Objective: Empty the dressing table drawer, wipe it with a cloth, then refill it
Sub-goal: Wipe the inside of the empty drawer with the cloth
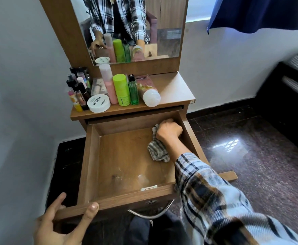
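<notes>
With right hand bunching it, checked woven cloth in wooden drawer

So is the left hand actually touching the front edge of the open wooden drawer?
Touching. The head view shows the left hand gripping the wooden drawer front, thumb lying on its top edge.

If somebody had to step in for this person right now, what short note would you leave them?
Left hand: grips the front edge of the open drawer, steadying it.
Right hand: bunched on the striped cloth, at the drawer's back right corner.
Bottles and jars: standing on the tabletop, under the mirror.
Done: drawer emptied; wiping under way.
Left: pale smudges near the drawer's front probably still need wiping; then put the items back in.
</notes>
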### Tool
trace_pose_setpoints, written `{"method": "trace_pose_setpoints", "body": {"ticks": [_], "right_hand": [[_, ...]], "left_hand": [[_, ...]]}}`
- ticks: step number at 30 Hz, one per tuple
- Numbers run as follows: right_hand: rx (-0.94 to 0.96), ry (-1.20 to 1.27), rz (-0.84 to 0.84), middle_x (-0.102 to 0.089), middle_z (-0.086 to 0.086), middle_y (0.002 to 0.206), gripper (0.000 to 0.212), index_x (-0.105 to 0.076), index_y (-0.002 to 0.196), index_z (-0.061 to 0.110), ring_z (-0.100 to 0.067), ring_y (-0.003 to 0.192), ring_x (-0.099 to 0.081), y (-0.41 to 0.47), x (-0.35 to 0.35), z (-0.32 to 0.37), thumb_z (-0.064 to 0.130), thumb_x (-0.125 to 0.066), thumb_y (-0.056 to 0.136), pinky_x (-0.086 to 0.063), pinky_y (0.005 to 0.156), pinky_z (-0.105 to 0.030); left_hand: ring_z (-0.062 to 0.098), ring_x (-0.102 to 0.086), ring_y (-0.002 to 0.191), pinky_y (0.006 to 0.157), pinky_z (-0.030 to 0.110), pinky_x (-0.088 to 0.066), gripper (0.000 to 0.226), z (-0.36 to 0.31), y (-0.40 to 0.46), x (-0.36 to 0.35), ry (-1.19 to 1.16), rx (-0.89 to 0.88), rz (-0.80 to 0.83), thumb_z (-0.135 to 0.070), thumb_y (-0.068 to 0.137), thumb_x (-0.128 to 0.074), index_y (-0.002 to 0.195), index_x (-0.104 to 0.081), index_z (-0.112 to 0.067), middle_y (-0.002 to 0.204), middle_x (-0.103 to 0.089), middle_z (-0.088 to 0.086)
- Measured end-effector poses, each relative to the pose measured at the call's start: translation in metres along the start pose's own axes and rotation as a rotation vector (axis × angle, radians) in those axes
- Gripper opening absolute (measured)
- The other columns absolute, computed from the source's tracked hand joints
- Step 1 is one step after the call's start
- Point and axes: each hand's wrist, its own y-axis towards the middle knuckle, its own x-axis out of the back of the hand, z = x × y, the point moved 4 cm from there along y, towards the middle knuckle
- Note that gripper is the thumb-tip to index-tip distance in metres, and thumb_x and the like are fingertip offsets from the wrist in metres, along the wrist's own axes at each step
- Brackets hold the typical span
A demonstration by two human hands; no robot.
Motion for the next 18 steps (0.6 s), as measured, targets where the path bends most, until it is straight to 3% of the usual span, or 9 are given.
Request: {"method": "trace_pose_setpoints", "body": {"ticks": [6, 8, 9, 10, 12, 14, 18], "right_hand": [[-0.006, -0.171, 0.170, -0.057, -0.004, 0.126, 0.036, -0.058, 0.122, 0.013, -0.022, 0.111, -0.057, -0.015, 0.012, -0.009, 0.031, -0.047, 0.093, -0.038, 0.053, -0.024], [-0.022, -0.225, 0.244, -0.057, -0.003, 0.124, 0.034, -0.060, 0.119, 0.013, -0.020, 0.108, -0.058, -0.026, 0.003, -0.015, 0.031, -0.047, 0.093, -0.036, 0.047, -0.026], [-0.043, -0.220, 0.269, -0.056, -0.004, 0.125, 0.034, -0.060, 0.121, 0.013, -0.021, 0.110, -0.058, -0.033, -0.004, -0.018, 0.030, -0.047, 0.094, -0.038, 0.048, -0.025], [-0.072, -0.209, 0.288, -0.055, -0.005, 0.128, 0.036, -0.058, 0.124, 0.012, -0.022, 0.112, -0.057, -0.038, -0.012, -0.021, 0.028, -0.047, 0.094, -0.040, 0.049, -0.026], [-0.099, -0.169, 0.295, -0.048, -0.009, 0.135, 0.043, -0.048, 0.134, 0.008, -0.028, 0.116, -0.055, -0.047, -0.026, -0.024, 0.026, -0.047, 0.094, -0.045, 0.056, -0.027], [-0.110, -0.099, 0.276, -0.041, -0.011, 0.140, 0.049, -0.037, 0.139, 0.003, -0.031, 0.122, -0.050, -0.052, -0.031, -0.024, 0.023, -0.046, 0.095, -0.047, 0.078, -0.030], [-0.108, 0.093, 0.175, -0.042, -0.014, 0.142, 0.052, -0.032, 0.140, -0.002, -0.030, 0.130, -0.044, -0.040, -0.019, -0.021, 0.018, -0.046, 0.094, -0.042, 0.097, -0.034]], "left_hand": [[0.033, -0.042, 0.127, 0.109, 0.042, -0.027, 0.080, -0.016, 0.002, 0.002, -0.047, 0.030, 0.070, -0.025, 0.055, -0.084, 0.125, -0.055, -0.002, 0.134, -0.051, 0.018], [0.032, -0.044, 0.126, 0.110, 0.037, -0.027, 0.106, -0.020, 0.002, -0.001, -0.095, -0.009, 0.067, -0.061, 0.039, -0.080, 0.123, -0.056, 0.000, 0.133, -0.051, 0.017], [0.032, -0.046, 0.123, 0.106, 0.034, -0.028, 0.125, -0.022, 0.000, 0.000, -0.093, -0.049, 0.044, -0.078, 0.024, -0.072, 0.121, -0.058, -0.001, 0.131, -0.053, 0.016], [0.031, -0.048, 0.120, 0.101, 0.033, -0.030, 0.128, -0.021, -0.004, 0.002, -0.100, -0.061, 0.018, -0.082, 0.018, -0.069, 0.119, -0.060, -0.003, 0.128, -0.055, 0.015], [0.031, -0.050, 0.118, 0.098, 0.033, -0.032, 0.099, -0.013, -0.007, 0.001, -0.096, -0.020, 0.004, -0.056, 0.035, -0.086, 0.116, -0.061, -0.005, 0.125, -0.057, 0.015], [0.032, -0.049, 0.118, 0.101, 0.038, -0.034, 0.081, -0.011, -0.008, 0.001, -0.074, 0.008, 0.006, -0.033, 0.044, -0.084, 0.117, -0.061, -0.007, 0.125, -0.056, 0.015], [0.030, -0.049, 0.117, 0.102, 0.044, -0.037, 0.082, -0.009, -0.004, 0.004, -0.039, -0.009, -0.014, -0.038, 0.042, -0.082, 0.118, -0.060, -0.016, 0.122, -0.055, 0.011]]}}
